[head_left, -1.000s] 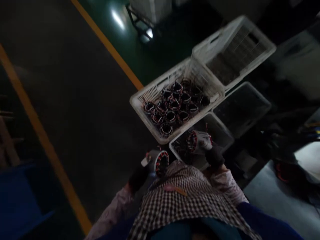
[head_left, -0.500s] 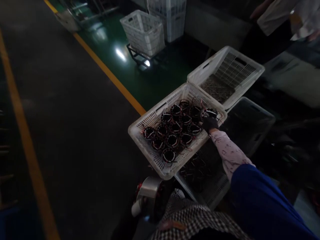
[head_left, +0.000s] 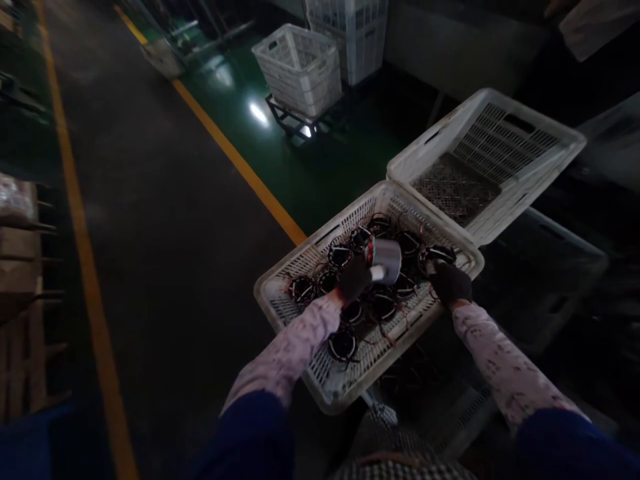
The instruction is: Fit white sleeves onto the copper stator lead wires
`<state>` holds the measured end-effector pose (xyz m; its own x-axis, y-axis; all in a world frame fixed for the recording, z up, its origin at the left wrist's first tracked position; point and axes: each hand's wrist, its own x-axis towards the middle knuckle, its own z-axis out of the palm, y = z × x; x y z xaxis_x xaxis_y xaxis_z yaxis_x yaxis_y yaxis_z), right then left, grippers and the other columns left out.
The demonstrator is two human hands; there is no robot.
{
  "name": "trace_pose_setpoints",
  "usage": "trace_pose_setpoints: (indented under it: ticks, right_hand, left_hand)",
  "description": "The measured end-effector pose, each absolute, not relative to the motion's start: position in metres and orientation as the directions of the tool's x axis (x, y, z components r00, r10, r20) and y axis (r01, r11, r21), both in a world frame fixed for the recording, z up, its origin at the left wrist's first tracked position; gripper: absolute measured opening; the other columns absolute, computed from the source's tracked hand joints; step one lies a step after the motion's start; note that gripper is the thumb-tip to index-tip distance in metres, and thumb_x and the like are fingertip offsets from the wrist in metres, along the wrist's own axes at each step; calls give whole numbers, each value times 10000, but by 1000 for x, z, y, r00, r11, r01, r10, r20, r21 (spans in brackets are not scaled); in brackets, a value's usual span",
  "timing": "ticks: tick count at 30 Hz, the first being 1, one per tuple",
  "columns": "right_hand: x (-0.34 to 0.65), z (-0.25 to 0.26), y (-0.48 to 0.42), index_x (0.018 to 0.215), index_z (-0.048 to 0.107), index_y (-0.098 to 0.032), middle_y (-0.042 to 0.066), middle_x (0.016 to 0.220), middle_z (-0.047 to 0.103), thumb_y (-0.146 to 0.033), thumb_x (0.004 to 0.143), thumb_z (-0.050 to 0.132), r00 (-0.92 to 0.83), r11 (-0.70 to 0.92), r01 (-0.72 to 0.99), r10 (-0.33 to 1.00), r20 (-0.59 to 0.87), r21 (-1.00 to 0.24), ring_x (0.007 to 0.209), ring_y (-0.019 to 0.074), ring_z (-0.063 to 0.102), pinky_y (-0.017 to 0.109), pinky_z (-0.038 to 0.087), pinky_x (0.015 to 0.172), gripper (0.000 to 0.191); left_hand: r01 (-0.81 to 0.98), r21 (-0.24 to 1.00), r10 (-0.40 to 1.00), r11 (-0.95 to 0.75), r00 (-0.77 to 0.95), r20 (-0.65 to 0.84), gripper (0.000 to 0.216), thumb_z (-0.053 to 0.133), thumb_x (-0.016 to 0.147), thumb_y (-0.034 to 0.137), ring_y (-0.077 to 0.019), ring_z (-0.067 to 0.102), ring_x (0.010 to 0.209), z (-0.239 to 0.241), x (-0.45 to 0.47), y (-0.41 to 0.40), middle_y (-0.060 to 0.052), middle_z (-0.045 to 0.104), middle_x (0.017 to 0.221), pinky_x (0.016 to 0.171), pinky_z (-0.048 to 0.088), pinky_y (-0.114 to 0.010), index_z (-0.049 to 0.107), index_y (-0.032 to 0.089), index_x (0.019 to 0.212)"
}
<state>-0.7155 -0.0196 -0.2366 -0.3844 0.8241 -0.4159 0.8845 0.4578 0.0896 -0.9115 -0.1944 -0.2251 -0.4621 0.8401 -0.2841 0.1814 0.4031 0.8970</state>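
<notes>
My left hand (head_left: 356,279), in a dark glove, is closed around a metal-cased stator (head_left: 387,259) with red at its edge, held above the crate. A white piece shows against the metal beside my fingers; I cannot make out whether it is a covered thumb. My right hand (head_left: 451,283), also dark-gloved, is closed at the near rim of a dark wire-wound ring (head_left: 437,256) at the right end of the white slatted crate (head_left: 334,393). Several similar rings (head_left: 343,343) with loose wires lie in this crate, partly hidden by my left hand and the stator.
A second white crate (head_left: 535,120) stands tilted against the far right side. Further back, another crate (head_left: 303,73) rests on a low dark stand, near stacked crates (head_left: 367,40). A yellow floor line (head_left: 245,170) runs along the left; wooden pallets (head_left: 20,333) stand at the far left.
My left hand has risen from low by my body to over the crate, bringing the metal-cased stator. My right hand stays at the ring at the crate's right end. The view has shifted.
</notes>
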Motion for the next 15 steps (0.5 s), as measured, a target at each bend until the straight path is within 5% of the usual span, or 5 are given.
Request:
trace_pose_setpoints:
  ticks: [4, 7, 12, 15]
  right_hand:
    - [-717, -240, -18, 1368, 691, -218, 154, 1173, 801, -516, 1153, 301, -353, 442, 889, 828, -436, 120, 1098, 276, 768, 331, 471, 827, 536]
    - [-716, -246, -18, 1335, 699, -223, 153, 1111, 807, -507, 1157, 271, -339, 428, 893, 844, -415, 139, 1075, 268, 779, 324, 481, 811, 543]
    - [-712, -255, -17, 1267, 717, -244, 164, 1053, 812, -507, 1151, 266, -383, 454, 885, 834, -397, 101, 1051, 289, 791, 344, 483, 786, 535]
    - [-714, -256, -13, 1253, 713, -235, 165, 1064, 814, -517, 1148, 272, -411, 460, 887, 825, -387, 39, 1037, 301, 789, 353, 487, 802, 534]
  left_hand:
    - [251, 864, 763, 437, -611, -209, 529, 651, 998, 266, -278, 643, 1398, -268, -935, -73, -150, 714, 1469, 1239, 489, -417, 645, 125, 1507]
    - [457, 705, 742, 542, -654, -146, 644, 708, 991, 339, -319, 490, 1556, -302, -943, -23, -195, 562, 1638, 1328, 352, -433, 574, 96, 1572]
    - [658, 569, 860, 493, -466, -207, 313, 664, 1009, 268, -267, 646, 1362, -333, -952, 4, -239, 750, 1357, 1237, 385, -385, 774, 19, 1163]
    - [647, 557, 848, 521, -470, -247, 468, 457, 1109, 311, -163, 696, 1213, -332, -958, -1, -213, 773, 1254, 1145, 425, -307, 724, -52, 985]
